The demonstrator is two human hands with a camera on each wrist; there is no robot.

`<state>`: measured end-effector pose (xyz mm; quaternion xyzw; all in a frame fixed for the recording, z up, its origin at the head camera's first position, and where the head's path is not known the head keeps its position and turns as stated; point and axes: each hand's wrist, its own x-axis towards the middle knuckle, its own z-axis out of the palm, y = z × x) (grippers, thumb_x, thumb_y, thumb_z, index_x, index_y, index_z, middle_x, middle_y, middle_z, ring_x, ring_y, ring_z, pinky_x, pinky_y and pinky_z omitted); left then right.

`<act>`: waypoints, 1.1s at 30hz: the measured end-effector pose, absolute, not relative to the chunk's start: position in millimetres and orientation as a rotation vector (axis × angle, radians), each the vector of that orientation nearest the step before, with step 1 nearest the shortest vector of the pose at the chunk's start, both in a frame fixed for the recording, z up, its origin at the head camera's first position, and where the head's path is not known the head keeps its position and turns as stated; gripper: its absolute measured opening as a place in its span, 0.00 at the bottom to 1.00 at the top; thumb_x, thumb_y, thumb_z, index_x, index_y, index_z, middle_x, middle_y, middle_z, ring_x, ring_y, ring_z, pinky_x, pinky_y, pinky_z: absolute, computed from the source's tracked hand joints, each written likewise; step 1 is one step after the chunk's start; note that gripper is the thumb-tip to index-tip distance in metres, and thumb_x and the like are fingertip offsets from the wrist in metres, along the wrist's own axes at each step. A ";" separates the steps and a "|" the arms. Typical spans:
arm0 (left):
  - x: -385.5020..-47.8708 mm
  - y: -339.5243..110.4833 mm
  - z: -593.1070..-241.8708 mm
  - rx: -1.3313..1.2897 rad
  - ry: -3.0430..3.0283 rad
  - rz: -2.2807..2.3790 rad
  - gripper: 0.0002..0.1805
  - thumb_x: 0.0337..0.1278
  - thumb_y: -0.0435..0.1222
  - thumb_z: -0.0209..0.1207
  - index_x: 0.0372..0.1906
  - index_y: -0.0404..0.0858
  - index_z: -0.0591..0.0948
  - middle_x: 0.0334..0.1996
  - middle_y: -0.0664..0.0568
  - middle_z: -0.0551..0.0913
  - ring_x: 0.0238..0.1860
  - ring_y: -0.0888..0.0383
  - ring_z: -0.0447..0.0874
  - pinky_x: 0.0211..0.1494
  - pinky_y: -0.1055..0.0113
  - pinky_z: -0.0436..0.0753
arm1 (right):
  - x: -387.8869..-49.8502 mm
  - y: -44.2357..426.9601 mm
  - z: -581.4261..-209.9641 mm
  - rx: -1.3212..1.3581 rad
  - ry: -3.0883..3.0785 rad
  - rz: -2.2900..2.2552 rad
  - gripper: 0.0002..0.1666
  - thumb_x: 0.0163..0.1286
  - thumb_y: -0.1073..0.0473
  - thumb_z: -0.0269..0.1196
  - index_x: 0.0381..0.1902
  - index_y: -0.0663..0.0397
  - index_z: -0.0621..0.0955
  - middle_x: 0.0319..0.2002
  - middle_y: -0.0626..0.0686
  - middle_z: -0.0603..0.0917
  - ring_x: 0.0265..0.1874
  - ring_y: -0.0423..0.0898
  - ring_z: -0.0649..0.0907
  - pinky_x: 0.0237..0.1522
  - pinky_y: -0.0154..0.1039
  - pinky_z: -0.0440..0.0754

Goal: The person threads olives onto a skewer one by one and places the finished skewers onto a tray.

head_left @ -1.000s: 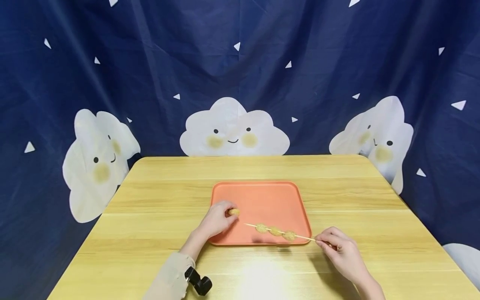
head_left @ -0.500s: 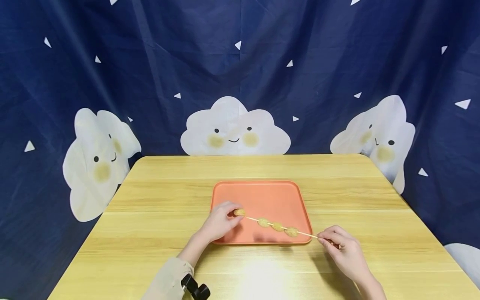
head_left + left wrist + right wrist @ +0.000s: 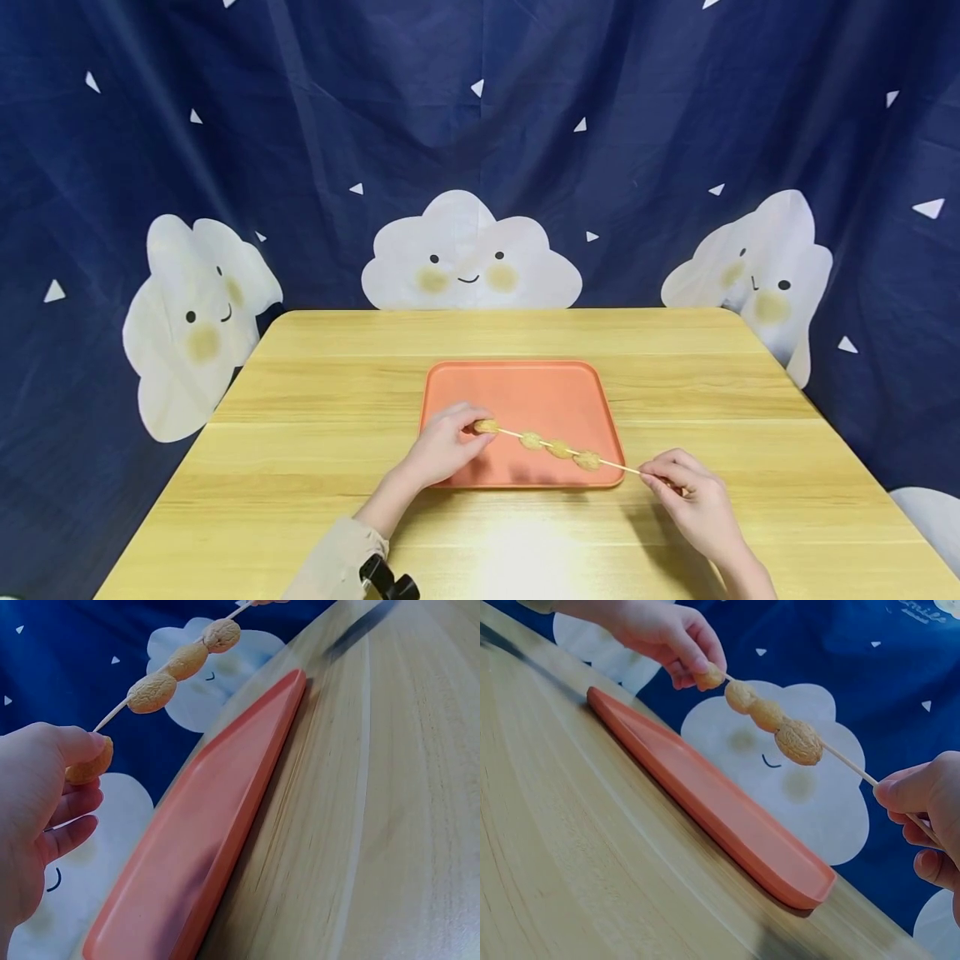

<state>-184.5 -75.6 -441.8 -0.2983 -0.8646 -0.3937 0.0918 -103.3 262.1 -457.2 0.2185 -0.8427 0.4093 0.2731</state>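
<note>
My right hand (image 3: 688,500) grips the lower end of a thin wooden skewer (image 3: 620,467), which slants up to the left above the orange tray (image 3: 517,387). Threaded on its middle are three wrinkled, golden-brown balls of what looks like fried food; the nearest to my right hand is the end ball (image 3: 799,742). With thumb and fingers, my left hand (image 3: 444,448) pinches another golden-brown ball (image 3: 96,761) at the skewer's tip. The tip meets that ball, and whether it has pierced in is hidden by the thumb in the left wrist view.
The shallow tray lies on a wooden table (image 3: 337,392), below both hands. A dark blue curtain (image 3: 480,150) with white clouds hangs behind the table. A black wrist mount (image 3: 386,577) sits on the left sleeve.
My left hand has moved a little right with its ball. The skewer has tilted slightly, and the gap between its tip and the held ball has closed. My right hand has shifted slightly right.
</note>
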 end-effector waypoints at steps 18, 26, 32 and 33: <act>-181.4 -76.5 -439.5 -0.915 -2.526 -1.240 0.11 0.54 0.36 0.63 0.44 0.42 0.82 0.33 0.63 0.77 0.34 0.65 0.74 0.38 0.70 0.77 | -102.5 265.4 -455.1 0.582 -2.276 1.088 0.08 0.56 0.70 0.66 0.29 0.52 0.84 0.27 0.45 0.80 0.23 0.31 0.72 0.21 0.25 0.69; -181.7 -77.1 -441.4 -0.940 -2.515 -1.280 0.10 0.55 0.36 0.62 0.43 0.40 0.82 0.33 0.63 0.77 0.34 0.64 0.74 0.38 0.69 0.77 | -102.1 266.8 -454.2 0.583 -2.287 1.092 0.10 0.54 0.71 0.67 0.29 0.51 0.84 0.28 0.44 0.80 0.24 0.31 0.72 0.21 0.25 0.69; -180.9 -75.6 -441.2 -0.972 -2.519 -1.234 0.11 0.54 0.37 0.63 0.43 0.41 0.83 0.34 0.62 0.78 0.35 0.65 0.75 0.38 0.70 0.77 | -103.0 265.9 -453.4 0.607 -2.272 1.093 0.02 0.61 0.60 0.64 0.29 0.49 0.84 0.27 0.49 0.80 0.23 0.31 0.72 0.20 0.25 0.68; -180.8 -75.3 -441.3 -0.980 -2.517 -1.228 0.11 0.54 0.37 0.63 0.43 0.41 0.83 0.34 0.62 0.79 0.35 0.65 0.75 0.38 0.70 0.77 | -103.0 265.3 -453.1 0.608 -2.273 1.088 0.03 0.62 0.58 0.64 0.30 0.48 0.84 0.27 0.49 0.80 0.23 0.31 0.72 0.20 0.24 0.68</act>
